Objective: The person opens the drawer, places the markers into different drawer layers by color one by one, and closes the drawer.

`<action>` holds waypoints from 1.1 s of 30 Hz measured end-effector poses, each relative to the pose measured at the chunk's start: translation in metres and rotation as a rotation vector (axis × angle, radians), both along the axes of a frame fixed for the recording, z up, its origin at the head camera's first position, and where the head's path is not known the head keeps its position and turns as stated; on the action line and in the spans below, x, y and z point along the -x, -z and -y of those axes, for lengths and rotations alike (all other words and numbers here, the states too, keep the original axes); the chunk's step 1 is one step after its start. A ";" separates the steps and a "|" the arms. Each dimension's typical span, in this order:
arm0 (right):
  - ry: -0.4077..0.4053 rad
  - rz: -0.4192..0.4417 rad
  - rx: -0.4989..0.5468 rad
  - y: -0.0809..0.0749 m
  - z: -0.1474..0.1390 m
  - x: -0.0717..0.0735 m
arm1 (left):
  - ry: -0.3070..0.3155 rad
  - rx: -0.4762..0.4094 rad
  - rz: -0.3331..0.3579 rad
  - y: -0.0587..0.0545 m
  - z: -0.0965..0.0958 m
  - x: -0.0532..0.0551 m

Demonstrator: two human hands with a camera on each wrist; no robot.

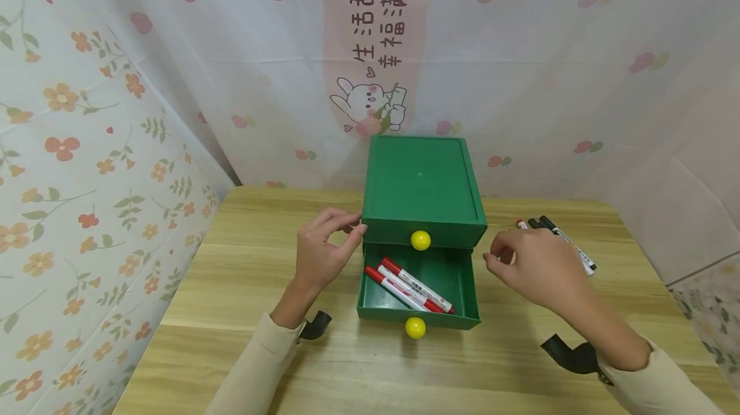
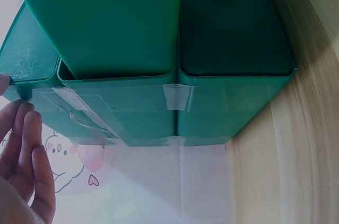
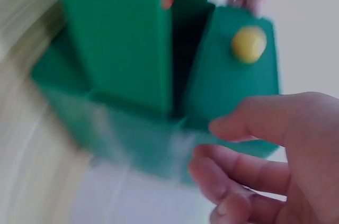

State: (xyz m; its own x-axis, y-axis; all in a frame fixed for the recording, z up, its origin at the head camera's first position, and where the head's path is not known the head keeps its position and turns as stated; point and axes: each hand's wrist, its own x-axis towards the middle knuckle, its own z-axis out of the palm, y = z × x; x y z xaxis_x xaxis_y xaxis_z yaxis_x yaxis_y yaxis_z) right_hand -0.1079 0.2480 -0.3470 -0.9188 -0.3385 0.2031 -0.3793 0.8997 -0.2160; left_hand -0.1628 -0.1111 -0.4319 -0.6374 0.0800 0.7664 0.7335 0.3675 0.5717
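A green drawer cabinet (image 1: pixel 422 177) with yellow knobs stands on the table. Its open drawer (image 1: pixel 462 277) juts forward and holds three red-and-white markers (image 1: pixel 426 288). The top drawer, with its own yellow knob (image 1: pixel 421 240), is closed. My left hand (image 1: pixel 324 245) touches the cabinet's upper left front corner with thumb and fingertips. In the left wrist view, its fingers (image 2: pixel 29 150) lie along the side wall, fairly straight. To the right of the cabinet, my right hand (image 1: pixel 543 264) hovers with loosely bent fingers and holds nothing. It partly covers several markers (image 1: pixel 585 261) behind it.
The markers at the right have red and black caps. A patterned cloth (image 1: pixel 277 113) hangs right behind the cabinet, and a floral cloth (image 1: pixel 115 222) borders the left side. Clear tape (image 2: pixel 177 97) runs across the cabinet's side. The wooden table (image 1: pixel 231 286) extends around it.
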 end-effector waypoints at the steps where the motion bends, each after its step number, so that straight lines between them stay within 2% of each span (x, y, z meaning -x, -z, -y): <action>1: 0.018 -0.006 0.011 0.005 -0.008 0.002 | 0.000 0.000 0.001 0.000 0.000 0.000; 5: 0.089 -0.020 0.053 0.029 -0.040 0.015 | 0.003 0.008 -0.009 0.000 0.001 0.000; 7: 0.128 0.001 0.079 0.041 -0.057 0.022 | 0.006 0.008 -0.010 0.000 0.001 0.000; 13: 0.241 0.115 0.128 0.074 -0.103 0.043 | 0.008 0.003 -0.009 0.000 0.001 0.000; 18: 0.314 0.226 0.122 0.095 -0.133 0.054 | 0.009 -0.003 -0.019 0.000 0.000 0.001; 25: 0.401 0.312 0.099 0.115 -0.150 0.060 | 0.000 0.006 -0.018 0.001 0.001 0.000; 33: 0.396 0.317 0.091 0.127 -0.150 0.065 | 0.002 0.003 -0.013 0.002 0.001 0.001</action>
State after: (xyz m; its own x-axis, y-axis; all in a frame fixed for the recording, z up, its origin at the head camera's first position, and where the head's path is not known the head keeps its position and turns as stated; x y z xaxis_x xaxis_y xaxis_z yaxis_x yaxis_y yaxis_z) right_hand -0.1727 0.3980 -0.4735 -0.9942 0.0544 -0.0933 0.0838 0.9333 -0.3491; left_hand -0.1639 -0.1118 -0.4336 -0.6271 0.0836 0.7745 0.7416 0.3683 0.5607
